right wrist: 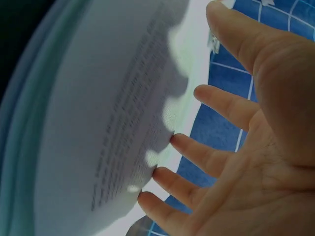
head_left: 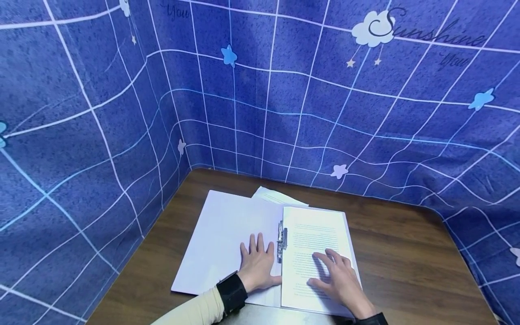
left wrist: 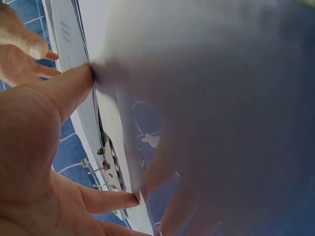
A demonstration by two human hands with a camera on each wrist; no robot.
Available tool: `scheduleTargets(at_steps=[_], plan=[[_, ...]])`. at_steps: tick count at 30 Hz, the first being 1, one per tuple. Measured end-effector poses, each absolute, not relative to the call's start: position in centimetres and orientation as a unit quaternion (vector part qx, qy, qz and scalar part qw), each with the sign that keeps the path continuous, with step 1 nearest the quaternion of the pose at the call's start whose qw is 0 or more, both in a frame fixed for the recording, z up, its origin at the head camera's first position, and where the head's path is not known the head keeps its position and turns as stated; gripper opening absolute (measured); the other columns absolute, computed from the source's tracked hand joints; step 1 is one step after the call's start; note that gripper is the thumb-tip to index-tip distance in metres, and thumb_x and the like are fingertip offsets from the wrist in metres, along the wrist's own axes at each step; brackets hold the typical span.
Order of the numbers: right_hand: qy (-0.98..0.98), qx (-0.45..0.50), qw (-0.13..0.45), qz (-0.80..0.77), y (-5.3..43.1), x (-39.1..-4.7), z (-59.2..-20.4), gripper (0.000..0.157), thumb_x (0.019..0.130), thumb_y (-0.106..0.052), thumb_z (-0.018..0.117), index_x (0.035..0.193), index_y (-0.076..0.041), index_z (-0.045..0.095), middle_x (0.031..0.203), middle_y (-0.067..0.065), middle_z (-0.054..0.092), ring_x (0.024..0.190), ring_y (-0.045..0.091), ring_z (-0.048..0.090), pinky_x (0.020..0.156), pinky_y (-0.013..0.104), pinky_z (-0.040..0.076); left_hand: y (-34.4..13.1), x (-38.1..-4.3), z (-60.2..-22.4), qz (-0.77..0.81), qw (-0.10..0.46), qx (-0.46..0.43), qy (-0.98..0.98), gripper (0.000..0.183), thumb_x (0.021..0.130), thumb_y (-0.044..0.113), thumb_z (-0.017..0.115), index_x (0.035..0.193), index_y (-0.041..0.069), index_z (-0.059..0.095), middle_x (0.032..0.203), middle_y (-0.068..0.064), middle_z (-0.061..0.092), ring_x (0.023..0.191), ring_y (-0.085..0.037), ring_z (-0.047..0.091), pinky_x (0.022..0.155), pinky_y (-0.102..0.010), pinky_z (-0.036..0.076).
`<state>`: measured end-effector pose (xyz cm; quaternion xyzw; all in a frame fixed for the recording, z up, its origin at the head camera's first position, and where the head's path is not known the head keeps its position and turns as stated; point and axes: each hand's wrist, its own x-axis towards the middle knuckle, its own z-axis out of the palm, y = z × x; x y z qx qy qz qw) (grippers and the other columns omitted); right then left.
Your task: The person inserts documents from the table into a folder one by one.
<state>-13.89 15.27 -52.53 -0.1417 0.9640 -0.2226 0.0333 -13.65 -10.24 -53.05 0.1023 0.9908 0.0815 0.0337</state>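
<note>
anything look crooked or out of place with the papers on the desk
One loose white printed sheet pokes out at an angle from behind the open white clip folder, unlike the printed page stack lying square under the metal clip. Nothing else stands out.

Head view looks down; wrist views sit against the folder (head_left: 227,239).

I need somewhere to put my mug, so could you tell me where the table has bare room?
The widest bare wood lies right of the open folder, between the printed page and the blue cloth. A narrower strip runs behind the folder, and a thin wedge at its left. The near middle is crowded: the left hand and right hand press there.
</note>
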Motion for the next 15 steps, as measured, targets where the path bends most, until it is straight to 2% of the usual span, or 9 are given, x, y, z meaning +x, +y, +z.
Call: scheduleTargets(at_steps=[15], plan=[[0.974, -0.150, 0.019, -0.167, 14.44, -13.73, -53.58, 0.075, 0.074, -0.049, 0.089, 0.138, -0.018, 0.065, 0.149, 0.026, 0.046, 0.129, 0.055, 0.045, 0.096, 0.072, 0.040, -10.53, -13.81, -53.32, 0.085, 0.034, 0.109, 0.990, 0.107, 0.072, 0.074, 0.076, 0.147, 0.002, 0.053, 0.154, -0.039, 0.034, 0.143, -0.061, 0.029, 0.104, -0.081, 0.028]])
